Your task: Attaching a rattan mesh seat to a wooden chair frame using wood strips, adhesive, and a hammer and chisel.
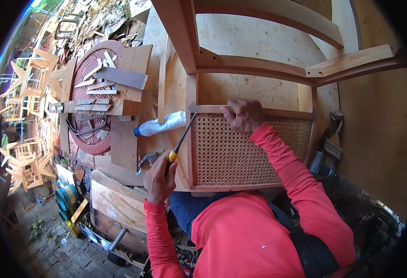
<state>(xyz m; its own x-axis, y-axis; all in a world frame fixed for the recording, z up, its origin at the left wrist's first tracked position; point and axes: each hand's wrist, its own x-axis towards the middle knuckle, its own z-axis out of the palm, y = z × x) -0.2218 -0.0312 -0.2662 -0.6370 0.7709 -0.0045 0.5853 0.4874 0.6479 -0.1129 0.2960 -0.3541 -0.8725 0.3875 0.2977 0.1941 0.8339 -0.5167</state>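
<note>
My left hand (159,183) is closed around the yellow and black handle of a screwdriver (181,141). Its long dark shaft slants up to the left corner of a wooden chair frame (270,112) with a woven cane panel (233,153). My right hand (244,116) is curled over the frame's far rail, fingers bent around the wood. The cane panel lies in front of my body, and the frame's legs and curved rails rise beyond it. Just behind my left hand, a curved metal tool head (148,161) shows; the rest of it is hidden.
A clear plastic bottle with a blue cap (162,125) lies left of the panel. Farther left, wood offcuts rest on a round red woven surface (90,78). Pale wooden chair frames (27,162) are stacked at the far left. Plywood (370,116) stands at the right.
</note>
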